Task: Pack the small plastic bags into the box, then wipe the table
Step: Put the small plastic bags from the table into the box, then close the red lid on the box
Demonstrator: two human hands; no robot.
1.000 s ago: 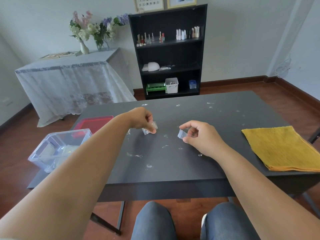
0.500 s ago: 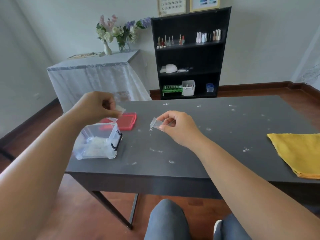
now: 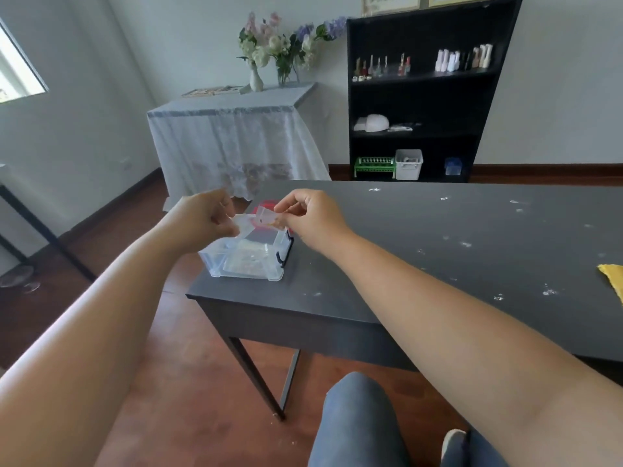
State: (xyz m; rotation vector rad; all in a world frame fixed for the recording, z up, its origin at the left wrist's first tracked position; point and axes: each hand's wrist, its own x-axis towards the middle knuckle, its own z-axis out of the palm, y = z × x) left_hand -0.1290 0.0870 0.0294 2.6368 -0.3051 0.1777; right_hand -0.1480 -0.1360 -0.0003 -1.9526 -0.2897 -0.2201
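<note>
Our left hand pinches one small plastic bag and our right hand pinches another bag, both held just above the open clear box at the table's left corner; more bags lie scattered across the top, the yellow cloth at the right edge

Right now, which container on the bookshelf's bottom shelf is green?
The slotted green basket at the left; the bin beside it is white, the small box blue.
</note>
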